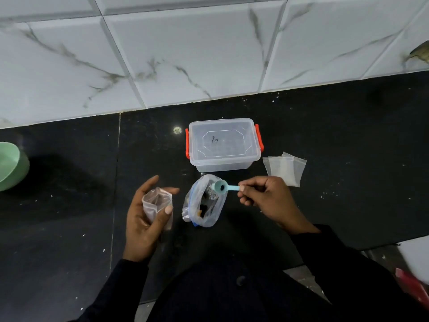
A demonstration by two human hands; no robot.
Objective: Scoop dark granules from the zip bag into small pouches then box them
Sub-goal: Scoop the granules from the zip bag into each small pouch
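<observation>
A green bowl (10, 167) sits at the far left edge of the dark bench (69, 228). The left hand (141, 224) holds a small clear pouch (157, 204) upright, its mouth open; the fingers (167, 211) curl loosely round it, thumb on the near side. Just right of it the zip bag (204, 205) lies open on the bench with dark granules (205, 209) inside. A teal scoop (221, 187) hangs over the bag's far mouth, a few granules in its cup. The right hand (267, 198) pinches its handle between thumb and curled fingers (249, 188). Beyond the bag stands a clear lidded box (222, 145) with orange latches, and to its right lie empty pouches (285, 168).
</observation>
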